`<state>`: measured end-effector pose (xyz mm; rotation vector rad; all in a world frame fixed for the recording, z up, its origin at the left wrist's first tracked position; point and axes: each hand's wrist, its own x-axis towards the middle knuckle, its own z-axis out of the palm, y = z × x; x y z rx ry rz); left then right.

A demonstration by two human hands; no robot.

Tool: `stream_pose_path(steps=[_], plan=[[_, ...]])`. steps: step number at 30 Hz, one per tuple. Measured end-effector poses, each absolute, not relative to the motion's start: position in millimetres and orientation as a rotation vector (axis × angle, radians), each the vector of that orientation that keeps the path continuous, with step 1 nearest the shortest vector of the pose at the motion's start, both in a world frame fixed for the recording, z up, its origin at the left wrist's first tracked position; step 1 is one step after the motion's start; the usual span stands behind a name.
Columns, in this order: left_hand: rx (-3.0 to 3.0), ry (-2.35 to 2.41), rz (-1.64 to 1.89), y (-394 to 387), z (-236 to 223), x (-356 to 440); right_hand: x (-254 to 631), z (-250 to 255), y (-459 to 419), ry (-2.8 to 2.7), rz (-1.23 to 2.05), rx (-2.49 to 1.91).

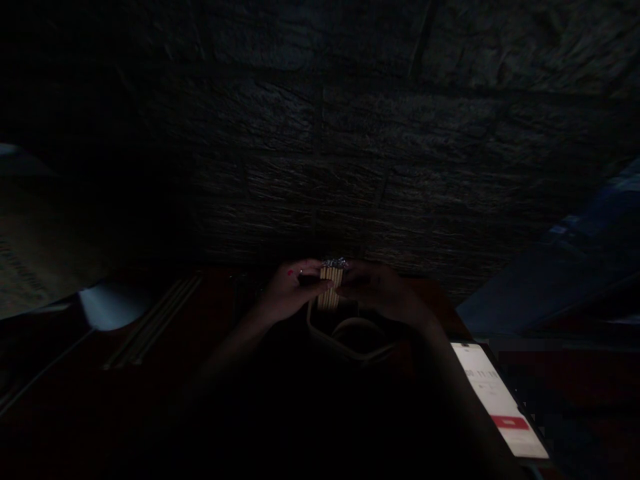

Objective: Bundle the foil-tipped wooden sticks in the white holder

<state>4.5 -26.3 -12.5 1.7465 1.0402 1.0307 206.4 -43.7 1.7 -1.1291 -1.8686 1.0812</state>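
Observation:
My left hand (295,287) and my right hand (380,290) are closed around a bundle of thin, pale wooden-looking sticks (329,297) from either side. Shiny silvery material shows at the bundle's upper end. The left thumb lies across the front of the sticks, and a small red mark shows on that hand. Directly below the bundle is a pale-edged container or band (320,337), with a curved rim inside it; darkness hides its kind. The right hand's fingers are mostly in shadow.
On the right lies a lit phone (500,400) with a timer-like display. Several long thin rods (150,323) lie at left, near a whitish rounded object (115,307) and a brown printed package (35,253). A rough stone-block wall (320,147) rises close behind the table.

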Motion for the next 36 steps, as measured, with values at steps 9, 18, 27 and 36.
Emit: stream_pose_path(steps=[9,18,27,36], plan=[[1.751,1.038,1.025,-26.6,-11.4,4.3,207.0,-3.3,-41.6,-1.889,1.099,-1.126],[1.784,0.997,0.988,-26.4,-13.6,4.2,206.2,-5.7,-41.2,-1.883,1.132,-1.124],[1.801,0.977,1.003,-22.7,-9.6,-4.8,205.1,2.9,-45.1,-1.833,1.135,-1.147],[1.88,0.943,0.969,-22.3,-9.0,-6.6,203.7,1.0,-45.4,-1.886,1.054,-1.162]])
